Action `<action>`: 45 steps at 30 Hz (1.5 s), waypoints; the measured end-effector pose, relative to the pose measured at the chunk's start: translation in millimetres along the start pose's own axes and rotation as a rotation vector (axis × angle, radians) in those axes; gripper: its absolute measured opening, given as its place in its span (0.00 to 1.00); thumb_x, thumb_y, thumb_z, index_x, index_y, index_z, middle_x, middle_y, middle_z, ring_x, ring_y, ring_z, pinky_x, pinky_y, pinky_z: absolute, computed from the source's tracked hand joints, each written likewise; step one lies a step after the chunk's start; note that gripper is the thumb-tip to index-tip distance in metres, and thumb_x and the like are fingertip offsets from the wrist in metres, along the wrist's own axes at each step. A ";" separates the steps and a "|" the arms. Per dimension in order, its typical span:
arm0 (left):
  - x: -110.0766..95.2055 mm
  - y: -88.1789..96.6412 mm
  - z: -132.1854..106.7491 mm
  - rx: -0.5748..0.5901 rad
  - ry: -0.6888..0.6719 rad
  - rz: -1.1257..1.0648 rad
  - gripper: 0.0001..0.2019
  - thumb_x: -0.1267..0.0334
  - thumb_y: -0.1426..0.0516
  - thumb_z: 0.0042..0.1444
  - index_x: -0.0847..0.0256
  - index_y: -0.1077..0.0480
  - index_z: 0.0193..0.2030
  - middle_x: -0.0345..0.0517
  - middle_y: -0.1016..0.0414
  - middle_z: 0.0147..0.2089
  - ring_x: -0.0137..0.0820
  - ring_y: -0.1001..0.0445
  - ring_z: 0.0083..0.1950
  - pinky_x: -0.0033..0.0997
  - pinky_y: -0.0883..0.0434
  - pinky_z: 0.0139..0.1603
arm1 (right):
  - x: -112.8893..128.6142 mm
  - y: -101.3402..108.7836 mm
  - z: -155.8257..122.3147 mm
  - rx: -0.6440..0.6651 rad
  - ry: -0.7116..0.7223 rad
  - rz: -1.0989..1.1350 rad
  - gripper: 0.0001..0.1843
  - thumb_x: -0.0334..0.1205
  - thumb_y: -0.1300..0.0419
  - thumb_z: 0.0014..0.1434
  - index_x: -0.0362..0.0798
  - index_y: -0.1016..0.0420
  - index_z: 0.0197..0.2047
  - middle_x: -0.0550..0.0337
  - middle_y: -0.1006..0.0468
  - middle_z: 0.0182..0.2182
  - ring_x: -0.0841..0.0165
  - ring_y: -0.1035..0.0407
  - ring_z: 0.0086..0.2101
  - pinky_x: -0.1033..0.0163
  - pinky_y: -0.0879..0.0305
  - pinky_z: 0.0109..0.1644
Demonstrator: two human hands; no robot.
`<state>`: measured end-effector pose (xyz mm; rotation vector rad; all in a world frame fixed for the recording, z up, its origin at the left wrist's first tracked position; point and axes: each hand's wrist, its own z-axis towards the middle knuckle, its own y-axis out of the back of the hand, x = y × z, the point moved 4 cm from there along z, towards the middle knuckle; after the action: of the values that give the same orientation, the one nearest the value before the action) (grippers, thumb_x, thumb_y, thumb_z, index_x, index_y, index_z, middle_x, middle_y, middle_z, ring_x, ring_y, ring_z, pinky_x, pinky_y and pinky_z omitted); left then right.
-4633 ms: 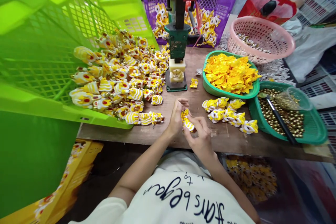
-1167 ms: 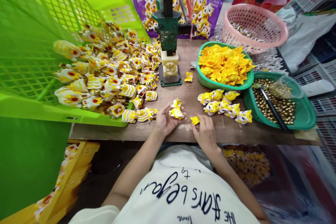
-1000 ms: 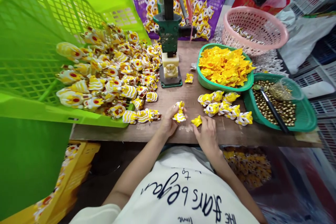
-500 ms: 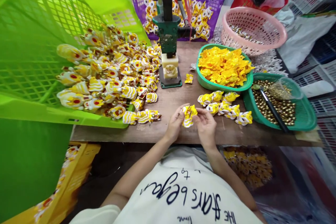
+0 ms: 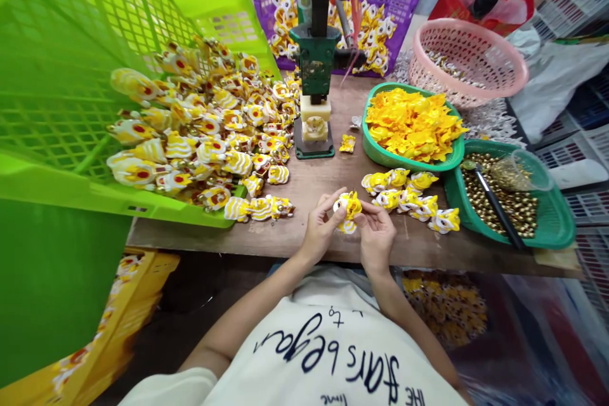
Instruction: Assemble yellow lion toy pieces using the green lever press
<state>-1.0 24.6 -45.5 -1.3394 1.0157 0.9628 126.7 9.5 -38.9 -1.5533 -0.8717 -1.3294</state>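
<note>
Between both hands, just over the front of the table, is a small yellow-and-white animal figurine (image 5: 349, 208). My left hand (image 5: 322, 223) pinches its left side with thumb and fingers. From the other side, my right hand (image 5: 375, 231) has its fingertips closed on it. A white face patch with a dark eye shows at the figurine's upper left; the fingers hide parts of its edges. Several similar figurines (image 5: 408, 200) lie grouped to the right of my right hand. Left of my left hand, striped figurines (image 5: 259, 208) lie in a row.
A green hand press (image 5: 314, 63) stands behind the hands, beside a yellow piece (image 5: 347, 143). At left, a lime-green crate (image 5: 157, 206) lies tipped with many figurines. At right are a green basin (image 5: 375, 153) of yellow parts, a basin (image 5: 561, 222) of gold bells and a pink basket (image 5: 476, 32).
The figurine has turned in my fingers, so its white face patch and eye now show. Both hands stay on it. The whole view has shifted slightly.
</note>
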 end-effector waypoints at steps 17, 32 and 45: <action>-1.5 -2.3 2.8 -0.007 -0.023 0.046 0.28 0.47 0.33 0.50 0.59 0.23 0.55 0.47 0.31 0.43 0.35 0.33 0.47 0.31 0.36 0.52 | -7.2 4.6 6.0 -0.005 0.026 -0.023 0.18 0.47 0.29 0.51 0.45 0.22 0.40 0.53 0.17 0.39 0.64 0.22 0.39 0.59 0.24 0.47; -3.0 -3.9 8.3 0.029 -0.023 0.016 0.30 0.47 0.32 0.47 0.59 0.23 0.55 0.46 0.30 0.43 0.35 0.34 0.48 0.32 0.37 0.54 | 5.9 2.8 5.8 -0.031 0.099 -0.040 0.17 0.49 0.29 0.50 0.46 0.22 0.38 0.54 0.19 0.38 0.64 0.23 0.41 0.57 0.25 0.49; 0.9 2.5 10.8 0.092 -0.071 0.039 0.30 0.51 0.30 0.45 0.56 0.24 0.56 0.44 0.32 0.41 0.32 0.35 0.45 0.30 0.37 0.51 | -1.4 5.1 7.0 0.026 0.155 -0.001 0.12 0.45 0.29 0.51 0.47 0.22 0.35 0.56 0.19 0.37 0.65 0.24 0.40 0.57 0.26 0.50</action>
<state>-2.8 35.4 -47.3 -1.2058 1.0228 0.9743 133.7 14.2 -41.4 -1.4093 -0.7894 -1.4136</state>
